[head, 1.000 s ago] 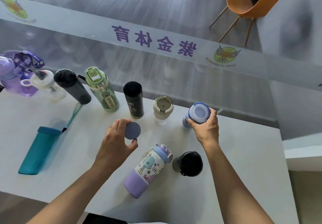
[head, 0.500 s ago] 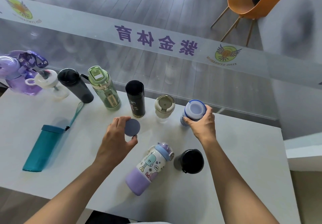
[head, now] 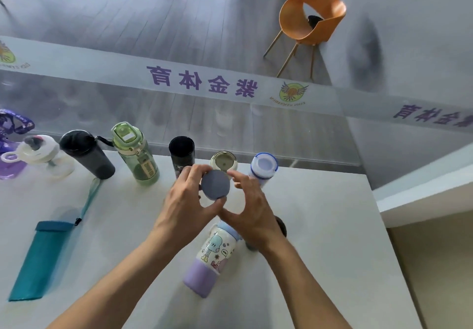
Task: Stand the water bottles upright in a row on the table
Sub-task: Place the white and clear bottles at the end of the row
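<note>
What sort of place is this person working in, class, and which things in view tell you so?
Probably a sports or fitness venue, though that is a guess. A glass partition behind the white table carries a printed band of purple characters and a winged logo, and an orange chair stands on the grey plank floor beyond.

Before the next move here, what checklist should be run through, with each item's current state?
1. Left hand grips the grey-blue disc: ok.
2. Right hand free, fingers relaxed beside the disc: ok.
3. Blue-rimmed bottle standing in the row: ok.
4. Cartoon bottle upright: not ok, lying on its side.
5. Teal bottle upright: not ok, lying down.
6. Whether the disc belongs on a bottle: cannot tell.
</note>
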